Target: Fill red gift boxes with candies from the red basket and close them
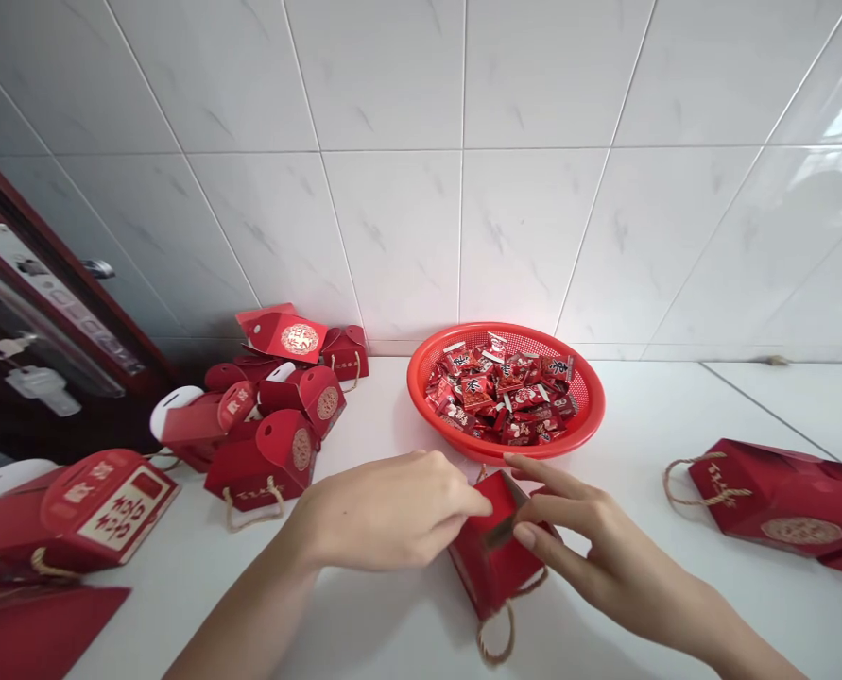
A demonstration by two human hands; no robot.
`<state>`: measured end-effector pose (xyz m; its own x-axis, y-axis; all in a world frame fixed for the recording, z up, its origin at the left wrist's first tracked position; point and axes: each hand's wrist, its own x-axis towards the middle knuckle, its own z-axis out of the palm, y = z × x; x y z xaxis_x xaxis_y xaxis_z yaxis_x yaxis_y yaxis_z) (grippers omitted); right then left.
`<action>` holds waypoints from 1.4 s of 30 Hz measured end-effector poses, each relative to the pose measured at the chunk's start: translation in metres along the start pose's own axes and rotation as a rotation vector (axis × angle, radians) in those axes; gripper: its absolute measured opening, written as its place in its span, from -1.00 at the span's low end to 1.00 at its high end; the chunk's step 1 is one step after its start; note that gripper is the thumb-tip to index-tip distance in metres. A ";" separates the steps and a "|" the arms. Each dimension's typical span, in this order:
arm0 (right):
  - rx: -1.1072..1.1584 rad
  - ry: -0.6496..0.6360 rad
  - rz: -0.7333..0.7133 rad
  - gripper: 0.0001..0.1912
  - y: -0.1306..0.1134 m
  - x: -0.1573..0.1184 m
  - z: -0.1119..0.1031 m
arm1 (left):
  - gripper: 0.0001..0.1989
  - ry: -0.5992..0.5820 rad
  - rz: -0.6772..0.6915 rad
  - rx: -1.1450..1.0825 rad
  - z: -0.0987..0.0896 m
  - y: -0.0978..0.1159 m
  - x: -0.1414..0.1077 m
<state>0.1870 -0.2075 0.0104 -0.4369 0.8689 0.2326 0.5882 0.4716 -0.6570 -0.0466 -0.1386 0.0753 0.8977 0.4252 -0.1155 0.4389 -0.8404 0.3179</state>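
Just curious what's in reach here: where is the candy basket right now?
In the head view, the candy basket sits right of center, near the tiled wall, just beyond the red box between left hand and right hand.

The left hand is bent over, palm down, with its fingers pointing to the right. The right hand reaches to the left, thumb and fingers close together. Both forearms are bare.

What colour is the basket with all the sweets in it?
The basket is bright orange-red, best seen in the head view.
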 end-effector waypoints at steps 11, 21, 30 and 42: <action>0.164 -0.083 0.220 -0.82 0.001 -0.002 0.002 | -0.79 0.059 0.001 0.043 0.009 0.008 0.015; 0.170 0.046 0.023 -0.51 0.003 0.001 0.009 | -0.84 0.044 0.215 0.016 0.024 0.015 0.024; 0.091 0.039 -0.021 -0.38 0.004 -0.002 0.006 | -0.88 -0.020 0.274 0.001 0.039 0.015 0.033; -0.208 -0.063 0.162 -0.48 0.013 -0.020 -0.024 | -0.75 0.015 -0.062 -0.089 0.007 0.008 0.015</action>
<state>0.2195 -0.2154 0.0147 -0.3632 0.9277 0.0866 0.7785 0.3532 -0.5188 -0.0292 -0.1409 0.0695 0.8681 0.4807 -0.1236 0.4876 -0.7795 0.3933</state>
